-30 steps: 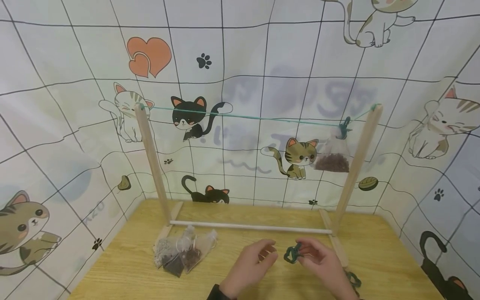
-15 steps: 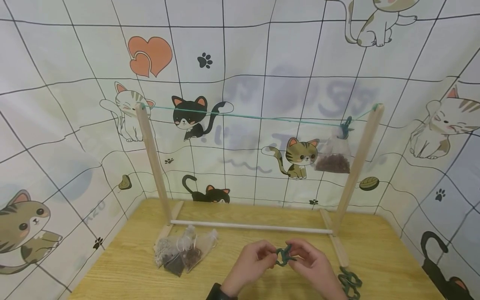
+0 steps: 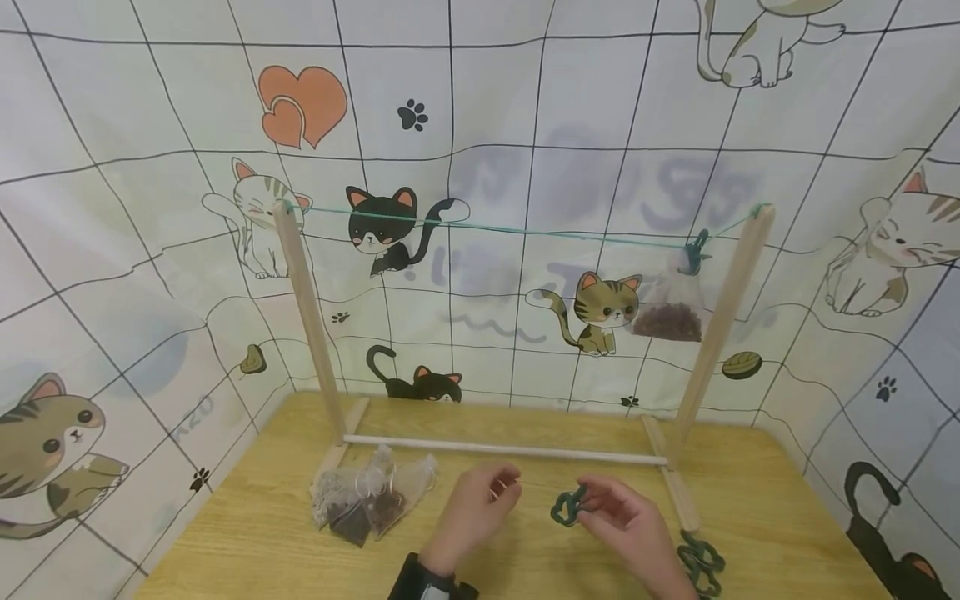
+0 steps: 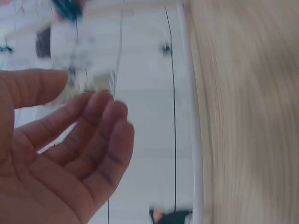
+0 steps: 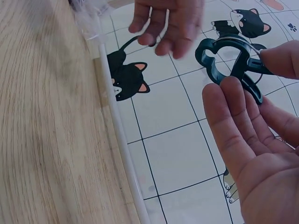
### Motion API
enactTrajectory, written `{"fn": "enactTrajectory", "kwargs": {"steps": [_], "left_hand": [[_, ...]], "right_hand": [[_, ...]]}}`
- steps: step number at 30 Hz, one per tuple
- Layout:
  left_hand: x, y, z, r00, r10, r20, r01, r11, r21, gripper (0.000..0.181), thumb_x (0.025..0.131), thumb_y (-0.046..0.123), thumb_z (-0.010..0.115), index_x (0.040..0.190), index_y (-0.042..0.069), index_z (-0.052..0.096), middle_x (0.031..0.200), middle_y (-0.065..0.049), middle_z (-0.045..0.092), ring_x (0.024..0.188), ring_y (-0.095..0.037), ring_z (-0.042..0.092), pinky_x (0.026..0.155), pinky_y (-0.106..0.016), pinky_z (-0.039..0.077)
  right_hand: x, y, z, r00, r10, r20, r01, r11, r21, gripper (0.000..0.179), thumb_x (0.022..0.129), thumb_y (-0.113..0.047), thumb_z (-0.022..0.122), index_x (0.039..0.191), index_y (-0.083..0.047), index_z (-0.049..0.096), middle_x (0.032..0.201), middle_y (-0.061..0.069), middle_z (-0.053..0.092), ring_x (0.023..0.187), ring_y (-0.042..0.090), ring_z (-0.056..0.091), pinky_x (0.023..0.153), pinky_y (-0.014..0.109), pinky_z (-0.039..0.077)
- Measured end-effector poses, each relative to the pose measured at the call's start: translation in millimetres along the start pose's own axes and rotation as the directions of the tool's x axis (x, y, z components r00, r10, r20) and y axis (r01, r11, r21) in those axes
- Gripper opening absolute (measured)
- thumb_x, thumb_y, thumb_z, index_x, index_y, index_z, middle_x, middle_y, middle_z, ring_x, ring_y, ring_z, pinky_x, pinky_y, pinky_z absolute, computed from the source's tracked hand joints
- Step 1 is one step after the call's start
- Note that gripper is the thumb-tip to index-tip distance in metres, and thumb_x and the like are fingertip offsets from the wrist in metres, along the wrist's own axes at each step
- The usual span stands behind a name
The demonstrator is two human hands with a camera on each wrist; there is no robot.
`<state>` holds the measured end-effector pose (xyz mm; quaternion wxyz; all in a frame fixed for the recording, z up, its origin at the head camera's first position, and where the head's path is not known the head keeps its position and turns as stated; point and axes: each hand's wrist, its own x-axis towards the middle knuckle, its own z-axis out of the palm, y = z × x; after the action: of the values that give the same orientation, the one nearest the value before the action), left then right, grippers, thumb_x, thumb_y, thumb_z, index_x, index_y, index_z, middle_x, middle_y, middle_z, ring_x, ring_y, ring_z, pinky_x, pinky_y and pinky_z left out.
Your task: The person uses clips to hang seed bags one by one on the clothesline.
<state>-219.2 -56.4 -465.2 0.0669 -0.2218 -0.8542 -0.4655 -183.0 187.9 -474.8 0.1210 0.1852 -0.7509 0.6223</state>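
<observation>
My right hand pinches a dark green plastic spring clip by its handles, with the thumb on one side and fingertips on the other. The rounded, claw-like end of the clip points left, over the table. Apart from it, to the left, is my left hand, holding nothing. In the left wrist view its fingers are loosely bent and the thumb stands away from them. Beyond the left hand lie a few sheer drawstring bags with grey, black and brown fillings. More green clips lie beside my right forearm.
A wooden frame with a left post, a right post and a white bottom rod stands across the table. On its green string, near the right post, a clip holds up a bag of brown bits.
My left hand came to the clip, its fingertips at the clip half a second ago, and has since drawn away left. The right hand keeps its pinch on the clip.
</observation>
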Motion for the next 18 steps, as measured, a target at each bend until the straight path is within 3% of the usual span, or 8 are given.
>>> {"fn": "enactTrajectory", "kwargs": {"steps": [2,4,8,13,16,18], "left_hand": [[-0.3,-11.4,-8.3,0.995,0.003,-0.099,0.011,0.989,0.148,0.020,0.098,0.010,0.066,0.114,0.000,0.071,0.103,-0.011,0.071,0.089,-0.021,0.067,0.075,-0.033,0.056],[-1.4,-23.2,-16.9,0.984,-0.007,-0.176,0.054,0.963,0.264,0.023,0.095,0.006,0.068,0.116,-0.002,0.069,0.108,-0.015,0.069,0.096,-0.029,0.066,0.079,-0.041,0.057],[-3.8,-47.6,-32.2,0.967,0.000,-0.254,0.110,0.901,0.419,0.031,0.090,0.001,0.070,0.120,-0.007,0.067,0.115,-0.023,0.065,0.106,-0.040,0.065,0.087,-0.054,0.056],[-7.6,-74.9,-44.1,0.969,0.023,-0.246,0.112,0.848,0.519,0.010,0.086,-0.007,0.067,0.095,-0.003,0.065,0.096,-0.018,0.063,0.087,-0.036,0.064,0.075,-0.052,0.054],[-8.7,-85.0,-46.4,0.977,-0.054,-0.205,0.155,0.839,0.521,0.011,0.086,-0.008,0.065,0.089,0.002,0.061,0.087,-0.012,0.061,0.082,-0.033,0.062,0.073,-0.052,0.052],[-9.3,-88.4,-47.0,0.978,-0.106,-0.182,0.187,0.834,0.518,0.014,0.087,-0.007,0.066,0.099,-0.001,0.065,0.092,-0.016,0.065,0.088,-0.037,0.064,0.079,-0.057,0.053]], "right_hand": [[0.3,1.0,-0.8,1.000,-0.006,-0.014,0.006,1.000,-0.008,0.035,0.088,0.009,0.074,0.122,0.006,0.066,0.096,0.004,0.071,0.088,0.007,0.068,0.075,0.025,0.061],[0.4,1.5,-1.2,1.000,-0.011,-0.017,0.011,1.000,-0.009,0.035,0.088,0.009,0.074,0.122,0.006,0.066,0.096,0.005,0.071,0.088,0.008,0.068,0.074,0.024,0.060],[0.0,1.9,-1.3,1.000,0.018,-0.012,-0.018,1.000,-0.015,0.036,0.088,0.006,0.075,0.123,0.007,0.066,0.096,0.007,0.071,0.087,0.009,0.067,0.073,0.024,0.060],[0.0,3.8,-1.7,0.998,0.057,-0.012,-0.058,0.998,-0.035,0.037,0.088,0.004,0.076,0.124,0.005,0.066,0.097,0.009,0.071,0.088,0.008,0.067,0.074,0.024,0.060],[0.0,4.8,-2.0,0.998,0.067,-0.014,-0.068,0.997,-0.048,0.037,0.088,0.003,0.077,0.123,0.004,0.067,0.097,0.009,0.071,0.087,0.008,0.067,0.075,0.024,0.060],[0.0,5.0,-2.1,0.998,0.068,-0.015,-0.069,0.996,-0.056,0.036,0.088,0.003,0.077,0.123,0.004,0.067,0.097,0.009,0.071,0.087,0.008,0.067,0.075,0.024,0.060]]}}
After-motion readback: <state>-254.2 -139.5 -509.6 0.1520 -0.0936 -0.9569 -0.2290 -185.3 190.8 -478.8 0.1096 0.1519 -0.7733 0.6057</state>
